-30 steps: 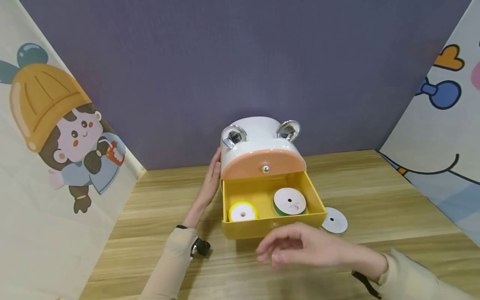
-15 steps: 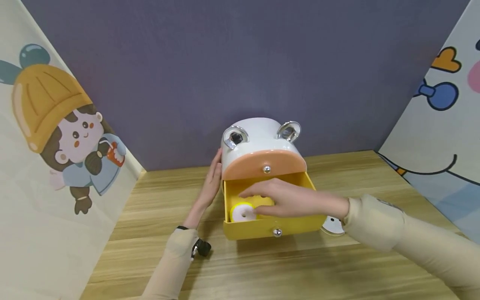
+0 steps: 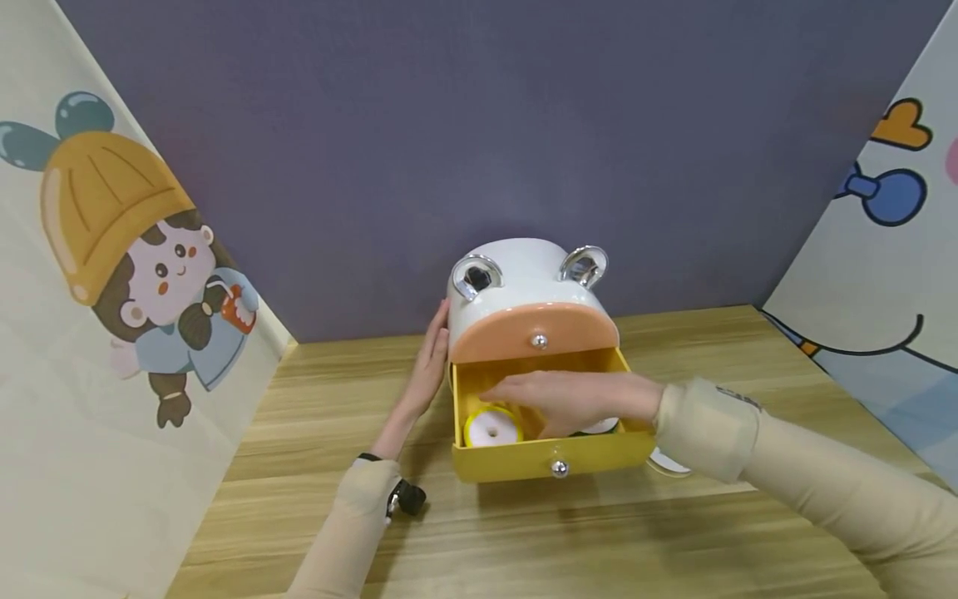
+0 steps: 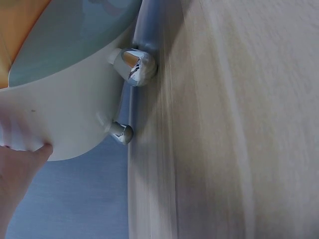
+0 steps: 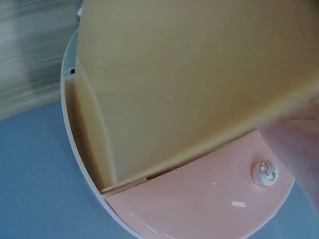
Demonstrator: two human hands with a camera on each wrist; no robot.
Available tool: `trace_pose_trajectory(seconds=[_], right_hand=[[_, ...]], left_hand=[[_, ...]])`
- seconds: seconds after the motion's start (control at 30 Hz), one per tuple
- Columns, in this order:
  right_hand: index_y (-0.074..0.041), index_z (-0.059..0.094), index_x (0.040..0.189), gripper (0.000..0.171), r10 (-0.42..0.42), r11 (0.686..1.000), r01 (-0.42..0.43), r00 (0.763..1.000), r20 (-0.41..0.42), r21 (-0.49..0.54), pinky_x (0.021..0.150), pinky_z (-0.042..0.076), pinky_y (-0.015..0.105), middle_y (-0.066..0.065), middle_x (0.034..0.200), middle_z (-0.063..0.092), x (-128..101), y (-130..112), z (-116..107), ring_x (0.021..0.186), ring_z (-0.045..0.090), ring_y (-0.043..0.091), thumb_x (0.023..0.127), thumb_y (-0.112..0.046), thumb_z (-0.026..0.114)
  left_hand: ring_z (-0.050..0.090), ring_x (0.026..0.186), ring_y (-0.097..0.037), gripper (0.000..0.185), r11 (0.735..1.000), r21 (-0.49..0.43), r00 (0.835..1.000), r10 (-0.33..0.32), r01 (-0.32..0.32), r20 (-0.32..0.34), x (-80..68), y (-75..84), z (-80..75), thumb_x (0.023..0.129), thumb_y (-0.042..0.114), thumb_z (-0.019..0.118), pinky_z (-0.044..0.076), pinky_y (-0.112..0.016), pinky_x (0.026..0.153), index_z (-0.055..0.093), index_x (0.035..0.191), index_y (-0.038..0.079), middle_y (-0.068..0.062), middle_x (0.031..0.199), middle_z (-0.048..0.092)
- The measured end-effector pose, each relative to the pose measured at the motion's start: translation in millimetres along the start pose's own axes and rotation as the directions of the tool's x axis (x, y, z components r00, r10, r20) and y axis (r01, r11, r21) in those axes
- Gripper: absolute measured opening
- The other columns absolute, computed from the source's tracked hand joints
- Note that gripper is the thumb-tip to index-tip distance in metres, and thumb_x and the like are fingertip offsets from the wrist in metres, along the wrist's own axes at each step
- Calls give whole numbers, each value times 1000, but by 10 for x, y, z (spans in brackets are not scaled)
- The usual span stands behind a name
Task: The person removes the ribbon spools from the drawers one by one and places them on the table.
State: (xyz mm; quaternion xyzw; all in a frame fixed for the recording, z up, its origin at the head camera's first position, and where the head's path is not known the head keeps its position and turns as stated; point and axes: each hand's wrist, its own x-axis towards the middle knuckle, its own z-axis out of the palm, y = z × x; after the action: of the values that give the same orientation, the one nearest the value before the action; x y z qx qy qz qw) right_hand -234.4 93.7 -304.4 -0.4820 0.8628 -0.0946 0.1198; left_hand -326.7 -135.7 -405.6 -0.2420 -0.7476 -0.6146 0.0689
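Note:
A white drawer box [image 3: 516,254] with an orange upper front and silver ear-like rings stands against the back wall. Its lower yellow drawer [image 3: 509,464] is pulled out. My left hand [image 3: 427,374] rests with straight fingers along the box's left side; the left wrist view shows those fingers [image 4: 22,159] against the white wall. Over the drawer's inside reaches my right hand [image 3: 572,399], fingers extended to the left and thumb pointing down. Left of it lies a white ribbon spool with a yellow edge [image 3: 479,426]. A green-edged ribbon spool [image 3: 601,427] is mostly covered by the hand.
Another white spool [image 3: 669,464] lies on the wooden table [image 3: 337,383], right of the drawer and partly behind the right sleeve. A dark back panel [image 3: 374,166] rises behind the box. Cartoon-printed panels [image 3: 60,374] flank the table on both sides.
My right hand moved from in front of the drawer up over its rim and into it, covering the green-edged spool. My left hand has stayed on the box's side.

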Motion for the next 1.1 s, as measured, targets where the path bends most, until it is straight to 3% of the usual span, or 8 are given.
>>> trace_pose_trajectory(seconds=[0.1, 0.3, 0.53, 0.7, 0.93, 1.1], right_hand=[[-4, 47, 145, 70, -14, 1000, 14, 1000, -19, 0, 106, 50, 38, 7, 135, 60, 17, 29, 45, 119, 60, 20, 84, -19, 78], [-9, 48, 142, 64, -2, 999, 3, 1000, -24, 41, 100, 51, 31, 0, 125, 62, 64, 59, 157, 109, 59, 12, 86, -22, 77], [-10, 52, 138, 58, -9, 998, 12, 998, -58, 60, 102, 50, 29, -4, 126, 64, 94, 67, 239, 109, 59, 8, 88, -28, 75], [-10, 53, 138, 60, -25, 998, 30, 995, -92, 51, 106, 48, 31, -5, 128, 64, 113, 71, 259, 113, 58, 9, 87, -30, 75], [-11, 54, 138, 60, -8, 996, 19, 993, -115, 93, 108, 48, 34, -3, 133, 63, 121, 80, 283, 118, 58, 12, 87, -32, 76], [-8, 51, 143, 67, 11, 996, 2, 989, -146, 87, 109, 48, 35, 1, 140, 60, 86, 81, 265, 125, 58, 14, 86, -32, 77]], left_hand=[[8, 157, -21, 49, 1000, 7, 1000, 15, -15, -12, 24, -125, -2, 110, 29, 27, 10, -53, 127, 20, 159, 31, -3, 170, 8], [9, 157, -22, 50, 1000, 1, 999, 31, -31, -16, 10, -190, -2, 109, 40, 28, 9, -54, 127, 21, 158, 33, -6, 169, 9], [9, 157, -22, 49, 1000, 1, 999, 30, -30, -21, -2, -168, 11, 110, 33, 28, 9, -52, 127, 21, 159, 29, -8, 169, 10], [6, 157, -20, 50, 1000, -8, 1000, 15, -15, -6, -1, -110, 4, 111, 25, 26, 7, -48, 128, 19, 160, 25, -9, 169, 7], [6, 157, -27, 52, 1000, -17, 1000, -15, 16, 27, -78, 188, -10, 110, 20, 27, 8, -51, 128, 17, 160, 15, -10, 169, 6], [7, 157, -28, 51, 1000, -19, 1000, -4, 4, 16, -73, 201, -3, 110, 20, 29, 9, -52, 128, 19, 160, 15, -10, 169, 8]])
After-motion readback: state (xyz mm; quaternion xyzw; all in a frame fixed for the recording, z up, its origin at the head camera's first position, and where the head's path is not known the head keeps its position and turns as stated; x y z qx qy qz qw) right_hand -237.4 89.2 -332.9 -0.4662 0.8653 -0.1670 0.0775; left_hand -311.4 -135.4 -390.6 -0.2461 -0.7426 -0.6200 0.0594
